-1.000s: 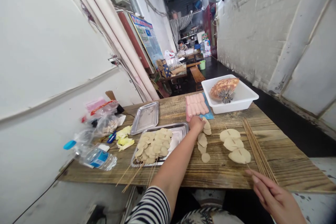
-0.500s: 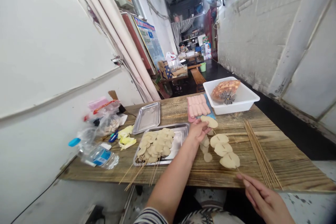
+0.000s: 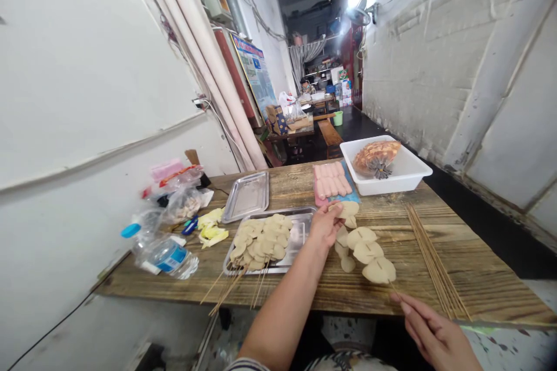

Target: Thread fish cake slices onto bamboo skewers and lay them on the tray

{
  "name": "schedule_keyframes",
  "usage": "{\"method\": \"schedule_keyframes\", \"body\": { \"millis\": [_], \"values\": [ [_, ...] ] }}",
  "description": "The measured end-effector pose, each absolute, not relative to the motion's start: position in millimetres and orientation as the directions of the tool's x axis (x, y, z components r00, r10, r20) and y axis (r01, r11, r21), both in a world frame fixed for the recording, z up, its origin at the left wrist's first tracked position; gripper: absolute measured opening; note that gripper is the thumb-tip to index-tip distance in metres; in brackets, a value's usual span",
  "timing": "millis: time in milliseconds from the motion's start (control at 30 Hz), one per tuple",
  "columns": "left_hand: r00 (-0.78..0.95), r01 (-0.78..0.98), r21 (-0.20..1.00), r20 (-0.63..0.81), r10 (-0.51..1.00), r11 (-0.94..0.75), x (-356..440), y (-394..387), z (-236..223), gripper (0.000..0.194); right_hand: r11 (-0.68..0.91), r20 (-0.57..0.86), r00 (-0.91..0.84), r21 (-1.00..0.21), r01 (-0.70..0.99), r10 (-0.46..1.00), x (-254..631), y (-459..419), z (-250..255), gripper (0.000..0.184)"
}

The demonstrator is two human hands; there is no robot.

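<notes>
My right hand [image 3: 435, 324] pinches the lower end of a thin wooden skewer [image 3: 394, 287]. Several pale oval slices [image 3: 379, 270] are threaded on that skewer, above the table. At the skewer's far end, my left hand [image 3: 326, 225] grips another pale oval slice [image 3: 348, 208] between thumb and fingers. Whether the skewer's tip has pierced this slice I cannot tell. Loose pale slices [image 3: 347, 264] lie on the wood just below, partly covered. Left of my forearm, a metal tray [image 3: 300, 235] carries a heap of skewered slices [image 3: 263, 240], their sticks over its near edge.
Bare skewers [image 3: 435, 261] lie along the right of the wooden table [image 3: 470, 243]. Behind are pink sausages [image 3: 331, 179] on a packet and a white tub [image 3: 391, 186] with a bagged item. A second metal tray [image 3: 246, 196], plastic bags [image 3: 183, 203] and a water bottle [image 3: 174, 258] stand left.
The view has shifted slightly, so the table sits lower in it. My left hand's slice has turned a little at the skewer's far end. My right hand keeps its pinch.
</notes>
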State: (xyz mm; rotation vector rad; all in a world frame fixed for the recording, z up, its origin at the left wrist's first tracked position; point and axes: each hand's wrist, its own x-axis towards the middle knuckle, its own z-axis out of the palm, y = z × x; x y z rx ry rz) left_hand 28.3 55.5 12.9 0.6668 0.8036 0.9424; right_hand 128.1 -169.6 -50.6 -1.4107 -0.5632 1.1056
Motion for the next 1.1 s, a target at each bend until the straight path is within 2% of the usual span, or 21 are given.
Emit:
{"method": "schedule_keyframes", "body": {
  "millis": [233,400,667,1100],
  "values": [
    [0.313,-0.497,0.757,-0.300,0.901,0.424,25.6,53.1,13.3,0.023,-0.183,-0.303,0.407,-0.934,-0.308,0.862,126.5,-169.9,-48.3,0.034],
    [0.295,-0.495,0.772,-0.283,0.913,0.399,23.7,51.4,14.7,0.023,-0.169,-0.267,0.413,-0.951,-0.259,0.871,128.9,-171.0,-51.2,0.031],
    [0.281,-0.503,0.783,-0.252,0.926,0.365,24.3,49.5,19.3,0.022,-0.179,-0.243,0.442,-0.967,-0.181,0.864,125.3,-169.2,-36.8,0.038],
    [0.305,-0.482,0.799,-0.232,0.924,0.360,25.0,44.5,23.2,0.022,-0.195,-0.277,0.422,-0.954,-0.226,0.863,126.7,-168.1,-42.9,0.037]
  ]
}}
